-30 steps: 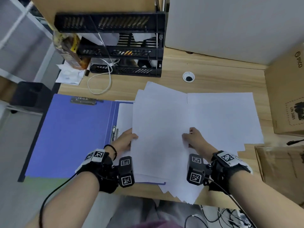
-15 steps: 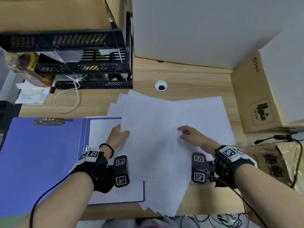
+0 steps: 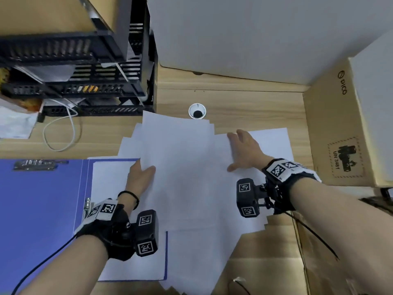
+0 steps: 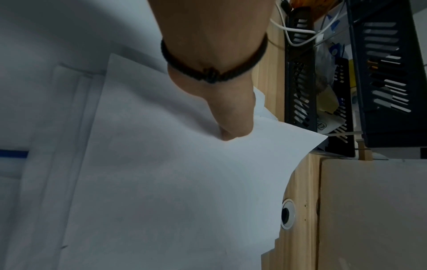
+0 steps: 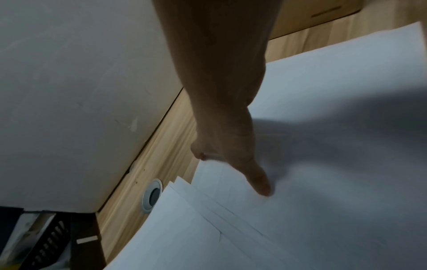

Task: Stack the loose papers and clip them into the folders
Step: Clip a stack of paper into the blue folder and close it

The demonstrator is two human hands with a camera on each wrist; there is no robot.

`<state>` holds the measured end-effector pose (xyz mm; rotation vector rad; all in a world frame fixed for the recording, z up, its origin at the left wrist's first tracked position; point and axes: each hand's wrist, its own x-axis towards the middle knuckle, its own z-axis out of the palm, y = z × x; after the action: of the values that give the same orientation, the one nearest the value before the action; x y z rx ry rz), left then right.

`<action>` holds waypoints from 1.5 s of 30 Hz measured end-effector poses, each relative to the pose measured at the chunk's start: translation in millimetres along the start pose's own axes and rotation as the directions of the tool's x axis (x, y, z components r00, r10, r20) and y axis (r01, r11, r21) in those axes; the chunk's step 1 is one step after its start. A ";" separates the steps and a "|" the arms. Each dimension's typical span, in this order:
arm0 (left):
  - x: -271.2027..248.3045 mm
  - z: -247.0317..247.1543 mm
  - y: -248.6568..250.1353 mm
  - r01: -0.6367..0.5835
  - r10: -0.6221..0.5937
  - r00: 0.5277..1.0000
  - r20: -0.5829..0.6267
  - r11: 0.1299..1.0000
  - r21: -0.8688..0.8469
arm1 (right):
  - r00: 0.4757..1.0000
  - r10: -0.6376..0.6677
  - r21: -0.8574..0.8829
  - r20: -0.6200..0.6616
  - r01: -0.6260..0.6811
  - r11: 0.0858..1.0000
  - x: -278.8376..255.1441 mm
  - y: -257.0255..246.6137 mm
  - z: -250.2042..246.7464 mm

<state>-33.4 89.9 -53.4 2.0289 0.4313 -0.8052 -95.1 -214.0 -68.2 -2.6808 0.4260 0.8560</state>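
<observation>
Several loose white papers [image 3: 191, 188] lie fanned across the wooden desk, partly over the open blue folder [image 3: 42, 199]. The folder holds a white sheet [image 3: 110, 179] and has a metal clip [image 3: 40, 163] on its left cover. My left hand [image 3: 140, 175] holds the fan's left edge, thumb [image 4: 233, 127] on top and the fingers hidden beneath the papers [image 4: 173, 182]. My right hand [image 3: 244, 150] lies spread flat on the papers [image 5: 323, 201]. Its thumb [image 5: 258, 182] is stretched out and its fingertips reach a sheet's far edge.
A black stacked tray rack [image 3: 74, 60] and a white cable [image 3: 61, 133] sit at the back left. A round cable hole [image 3: 197, 111] lies just beyond the papers. A white panel [image 3: 244, 35] stands behind, and a cardboard box [image 3: 336, 128] stands at the right.
My right hand has slid away from me over the papers, from their middle to the far edge, and has flattened. The left hand keeps hold of the left edge. The head camera has moved in closer.
</observation>
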 end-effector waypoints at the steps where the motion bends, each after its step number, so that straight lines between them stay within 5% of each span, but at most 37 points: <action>1: 0.3 -0.2 -1.3 0.000 0.000 1.000 0.002 1.000 -0.006 | 1.000 -0.001 -0.027 -0.005 0.001 1.000 1.3 -1.8 2.6; 11: 3.3 -1.5 -6.5 -0.024 0.023 1.000 -0.007 0.996 -0.087 | 0.993 0.047 -0.147 -0.113 -0.064 0.987 3.6 -7.6 0.6; 19: -2.9 -10.5 -8.8 -0.060 0.058 0.998 -0.019 0.992 -0.115 | 0.998 0.035 -0.283 -0.044 -0.046 0.958 -5.1 -17.6 -16.8; 27: -3.1 -28.8 -23.2 -0.076 0.076 0.997 -0.001 0.990 -0.121 | 0.989 0.044 -0.152 0.142 -0.023 0.988 -27.4 -38.3 -48.4; 34: -7.9 -44.3 -34.4 -0.107 0.109 0.993 0.053 0.993 -0.041 | 0.991 0.043 -0.039 -0.127 -0.048 0.998 -78.0 -58.5 -95.5; 36: -10.2 -46.7 -36.7 -0.101 0.102 0.992 0.080 0.995 -0.022 | 0.952 0.121 0.043 -0.282 -0.114 0.993 -98.9 -65.0 -107.7; 41: -24.3 -50.2 -39.5 -0.096 0.085 0.962 0.260 0.995 0.031 | 0.754 0.352 0.321 -0.555 -0.197 0.927 -154.9 -81.2 -121.7; 45: -38.9 -51.9 -38.1 -0.189 0.123 0.931 0.344 0.968 0.166 | 0.619 0.367 0.432 -0.695 -0.049 0.901 -188.5 -91.5 -120.2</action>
<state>-63.9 154.3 -29.4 2.0236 -0.0043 -1.1000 -147.3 -138.5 155.3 -2.5023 0.9974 -0.3916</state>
